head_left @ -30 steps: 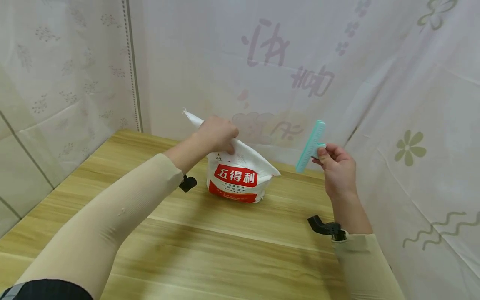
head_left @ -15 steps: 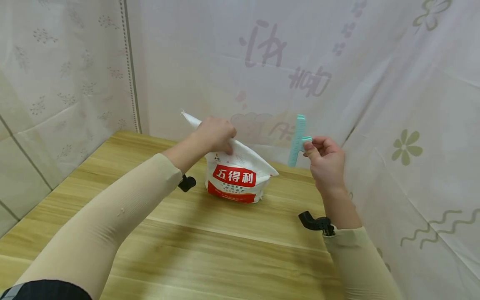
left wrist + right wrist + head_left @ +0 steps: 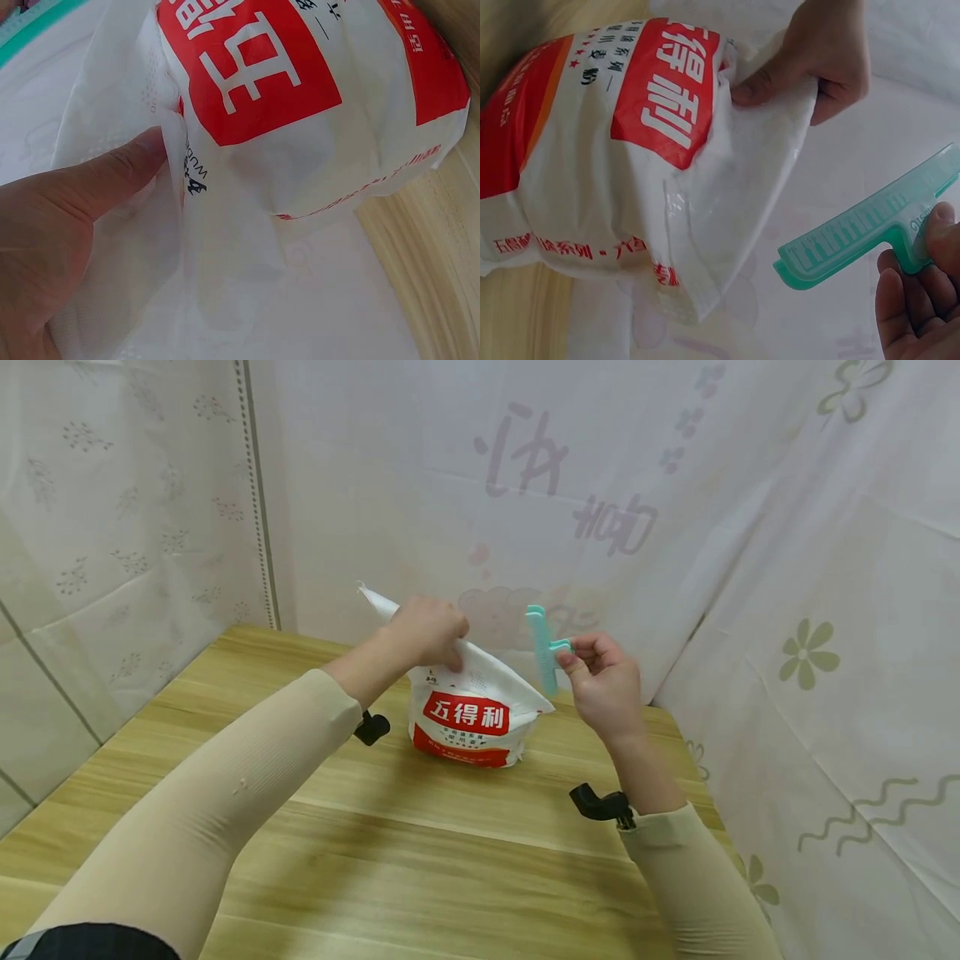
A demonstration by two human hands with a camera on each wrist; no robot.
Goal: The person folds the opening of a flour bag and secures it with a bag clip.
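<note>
A white bag with red panels and Chinese lettering [image 3: 468,714], which looks like a flour bag, stands on the wooden table. My left hand [image 3: 429,631] pinches its top edge, the thumb [image 3: 124,166] on the printed side. The bag's upper part slants down to a corner on the right. To the right of that corner, my right hand [image 3: 607,681] pinches a turquoise bag clip [image 3: 543,652] by its handle. In the right wrist view the long toothed bar of the clip [image 3: 862,229] points toward the bag without touching it.
The bag rests toward the back of the wooden table [image 3: 420,852]. Behind it hangs a pale printed curtain [image 3: 390,468], and another patterned curtain [image 3: 862,710] borders the right side. Tiled wall shows at far left.
My right hand has carried the bag clip leftward, close to the bag's right corner, and turned it more upright. My left hand keeps its hold on the bag's top.
</note>
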